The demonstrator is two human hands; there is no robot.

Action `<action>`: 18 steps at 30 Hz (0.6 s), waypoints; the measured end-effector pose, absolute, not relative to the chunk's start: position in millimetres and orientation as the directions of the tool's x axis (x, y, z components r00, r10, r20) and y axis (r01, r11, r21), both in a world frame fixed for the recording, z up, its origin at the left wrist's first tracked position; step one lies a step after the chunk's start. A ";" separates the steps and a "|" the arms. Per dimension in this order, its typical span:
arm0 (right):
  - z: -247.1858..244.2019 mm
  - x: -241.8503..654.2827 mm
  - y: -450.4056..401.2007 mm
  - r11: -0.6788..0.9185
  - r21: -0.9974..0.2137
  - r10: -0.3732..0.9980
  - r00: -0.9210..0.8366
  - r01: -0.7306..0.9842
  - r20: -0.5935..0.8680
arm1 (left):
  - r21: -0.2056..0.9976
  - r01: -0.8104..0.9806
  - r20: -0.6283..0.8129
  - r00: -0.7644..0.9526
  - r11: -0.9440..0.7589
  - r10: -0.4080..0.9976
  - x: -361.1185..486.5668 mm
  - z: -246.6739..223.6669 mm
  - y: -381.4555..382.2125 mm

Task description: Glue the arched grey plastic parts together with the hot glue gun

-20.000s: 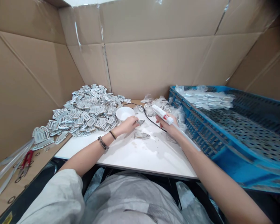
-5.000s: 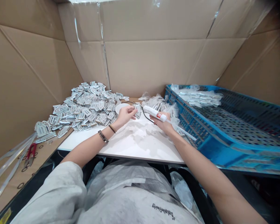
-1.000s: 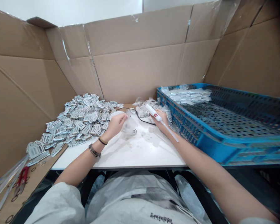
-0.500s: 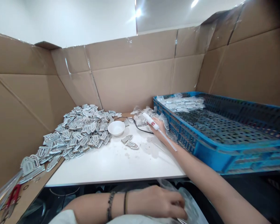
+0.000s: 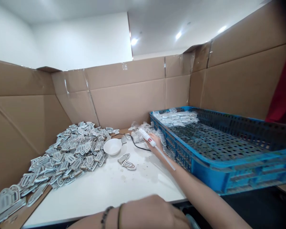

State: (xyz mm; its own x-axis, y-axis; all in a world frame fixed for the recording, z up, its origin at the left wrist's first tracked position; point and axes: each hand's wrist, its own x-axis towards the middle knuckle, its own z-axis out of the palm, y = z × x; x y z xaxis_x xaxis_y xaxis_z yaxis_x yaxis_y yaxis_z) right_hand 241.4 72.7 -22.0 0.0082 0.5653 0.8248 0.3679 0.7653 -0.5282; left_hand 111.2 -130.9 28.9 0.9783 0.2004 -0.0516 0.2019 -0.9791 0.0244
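My right hand [image 5: 158, 142] is closed around a white tube [image 5: 146, 137] with a red mark and a long thin nozzle that points back over my forearm. It is beside several clear plastic bags [image 5: 139, 136] with pale pieces in them, along the crate's left side. Blurred at the bottom edge is my left hand [image 5: 154, 211], back upward, with two bands on the wrist; its fingertips are out of frame. A bit of clear plastic shows by its fingers. Two grey-white arch-shaped flat pieces [image 5: 128, 165] lie on the white table [image 5: 97, 190].
At the left is a large heap of similar flat pieces [image 5: 78, 149]. A white bowl [image 5: 112, 147] stands by it, with a black cable [image 5: 135, 144] behind. The blue crate [image 5: 205, 159] holds stacked bagged packets [image 5: 178, 117]. Cardboard walls [image 5: 128, 98] enclose the table.
The camera has tilted up, so the scene sits lower and the red-handled scissors at lower left are out of view. My left hand is more cut off. My right hand still holds the tube.
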 end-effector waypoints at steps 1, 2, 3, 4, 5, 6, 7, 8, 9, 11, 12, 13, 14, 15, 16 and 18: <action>-19.5 240.8 71.0 0.762 -0.543 0.573 0.024 0.353 0.819 | 0.055 0.232 -0.010 0.973 -0.971 0.232 100.7 37.0 -122.9; -16.9 240.3 69.3 0.756 -0.563 0.584 0.044 0.335 0.810 | 0.048 0.294 0.027 0.955 -0.955 0.295 89.0 44.2 -112.8; -14.5 239.7 67.4 0.749 -0.584 0.597 0.064 0.315 0.800 | 0.021 0.381 0.056 0.922 -0.924 0.382 76.2 49.9 -101.0; -12.4 239.1 65.6 0.742 -0.602 0.607 0.084 0.296 0.790 | -0.010 0.480 0.072 0.875 -0.877 0.478 62.6 53.3 -88.2; -10.7 238.5 64.0 0.736 -0.615 0.614 0.104 0.284 0.783 | -0.056 0.572 0.079 0.820 -0.819 0.567 48.8 54.3 -75.2; -9.6 237.9 62.7 0.730 -0.625 0.619 0.120 0.275 0.776 | -0.085 0.626 0.050 0.780 -0.775 0.624 35.4 52.6 -62.7; -9.1 237.3 61.8 0.725 -0.635 0.624 0.136 0.266 0.769 | -0.103 0.664 0.021 0.746 -0.740 0.666 23.3 48.6 -51.3; -9.0 236.8 61.3 0.718 -0.648 0.633 0.150 0.254 0.760 | -0.101 0.691 0.011 0.720 -0.716 0.694 12.9 42.9 -41.6; -9.3 236.4 61.2 0.711 -0.660 0.642 0.157 0.241 0.750 | -0.085 0.703 0.023 0.710 -0.706 0.704 4.7 35.9 -33.8; -10.2 235.9 61.4 0.708 -0.670 0.655 0.147 0.224 0.742 | -0.056 0.702 0.100 0.711 -0.709 0.696 -4.5 21.5 -23.9; -10.6 235.9 61.5 0.713 -0.664 0.652 0.138 0.224 0.746 | -0.047 0.703 0.150 0.708 -0.710 0.690 -6.1 15.2 -21.7; -10.6 235.9 61.4 0.719 -0.655 0.645 0.130 0.231 0.753 | -0.034 0.714 0.203 0.690 -0.700 0.694 -6.2 10.2 -20.8; -10.4 236.1 61.1 0.725 -0.645 0.636 0.125 0.241 0.762 | -0.006 0.735 0.247 0.658 -0.678 0.711 -5.4 6.4 -21.0; -9.9 236.3 60.6 0.731 -0.634 0.625 0.126 0.251 0.771 | 0.041 0.763 0.279 0.611 -0.645 0.741 -4.2 3.8 -22.0; -9.2 236.6 60.1 0.736 -0.626 0.616 0.129 0.260 0.777 | 0.101 0.790 0.297 0.556 -0.604 0.777 -3.1 2.1 -23.3; -7.9 237.2 59.3 0.739 -0.613 0.606 0.120 0.279 0.786 | 0.200 0.822 0.309 0.464 -0.533 0.830 -2.1 -0.1 -25.9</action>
